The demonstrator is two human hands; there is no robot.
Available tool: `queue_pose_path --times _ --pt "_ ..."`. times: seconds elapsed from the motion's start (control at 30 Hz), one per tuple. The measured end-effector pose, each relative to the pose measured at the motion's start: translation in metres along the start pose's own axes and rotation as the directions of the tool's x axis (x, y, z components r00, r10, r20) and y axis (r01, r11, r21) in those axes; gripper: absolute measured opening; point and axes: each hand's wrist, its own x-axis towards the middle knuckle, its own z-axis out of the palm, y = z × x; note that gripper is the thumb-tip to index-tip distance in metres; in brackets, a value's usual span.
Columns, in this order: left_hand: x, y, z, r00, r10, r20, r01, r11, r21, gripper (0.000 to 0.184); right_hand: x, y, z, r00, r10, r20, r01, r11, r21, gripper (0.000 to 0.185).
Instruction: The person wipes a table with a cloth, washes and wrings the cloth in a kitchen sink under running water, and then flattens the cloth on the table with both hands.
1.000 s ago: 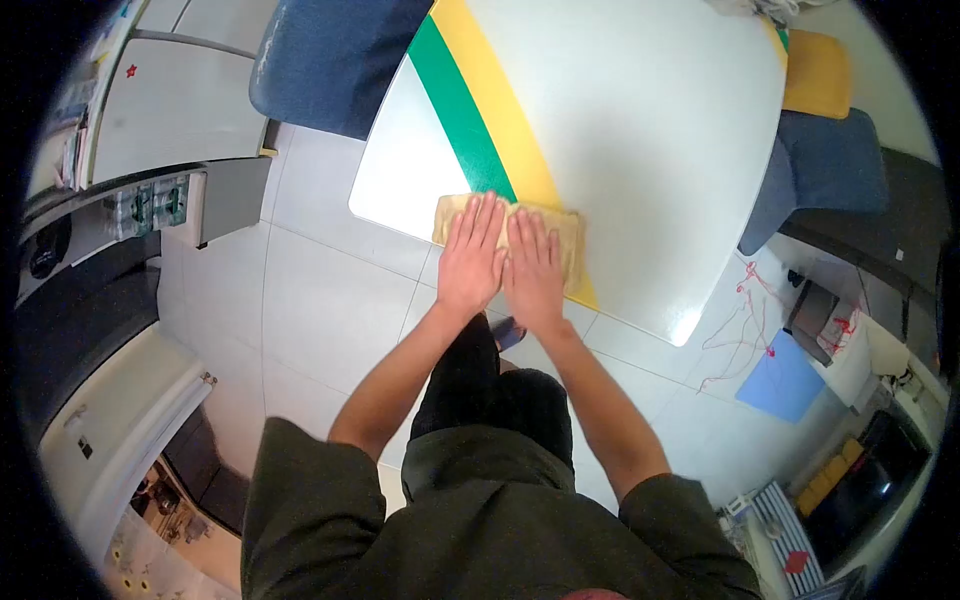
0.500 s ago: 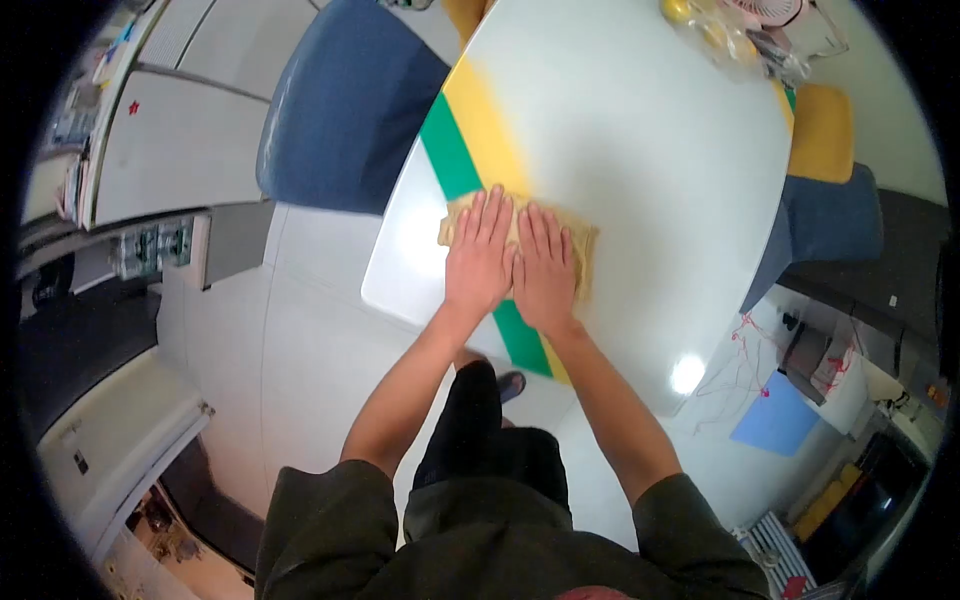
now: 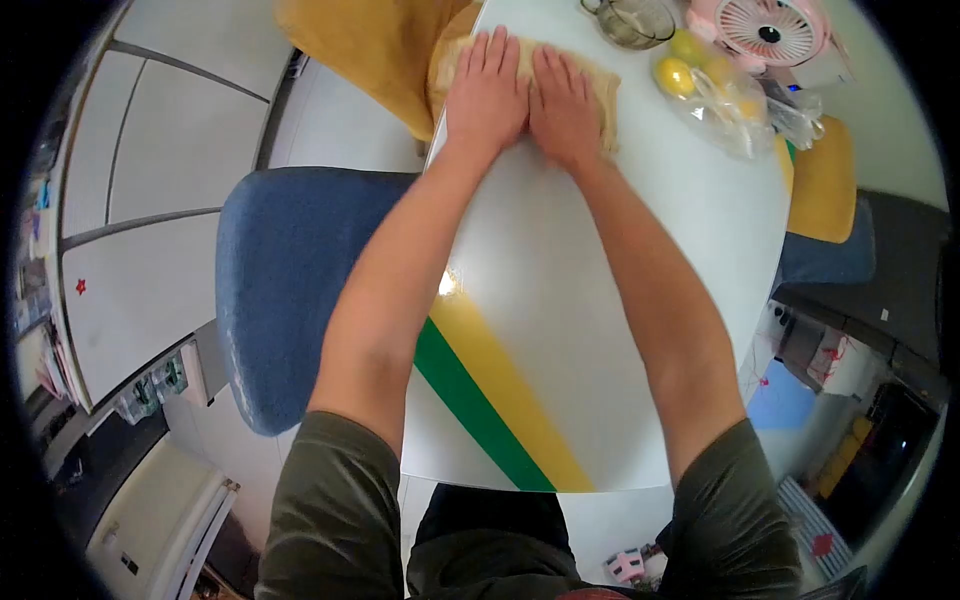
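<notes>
A beige-yellow cloth [image 3: 607, 92] lies spread on the white table [image 3: 535, 260], near its far left edge. My left hand [image 3: 487, 98] presses flat on the cloth with the fingers stretched forward. Beside it, my right hand [image 3: 566, 108] also rests flat on the cloth, its fingers extended and slightly apart. The hands are close together at the thumbs. Much of the cloth's middle is hidden beneath them.
A glass bowl [image 3: 637, 20], a plastic bag of yellow fruit [image 3: 722, 85] and a pink fan [image 3: 768, 33] stand at the far right of the table. Blue [image 3: 300, 270] and yellow [image 3: 370, 50] chairs line its left side. Green and yellow stripes cross the near tabletop.
Both hands have slid the cloth forward, away from my body, to the far part of the table. My arms are stretched out further, and the view has shifted forward.
</notes>
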Motion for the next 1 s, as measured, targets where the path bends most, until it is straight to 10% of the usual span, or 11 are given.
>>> queue_pose_path --times 0.53,0.8,1.0 --pt "0.023 -0.023 0.018 0.994 0.058 -0.094 -0.059 0.998 -0.008 0.061 0.029 0.007 0.017 0.998 0.026 0.062 -0.022 0.997 -0.069 0.059" --pt "-0.16 0.004 -0.088 0.995 0.059 0.078 -0.057 0.998 -0.025 0.06 -0.142 -0.095 -0.022 0.996 -0.09 -0.002 0.09 0.996 0.005 0.057" --pt "-0.385 0.07 -0.21 0.949 -0.079 0.306 0.101 0.993 -0.058 0.066 -0.351 -0.213 -0.121 0.953 -0.082 0.293 0.027 0.982 0.186 0.06"
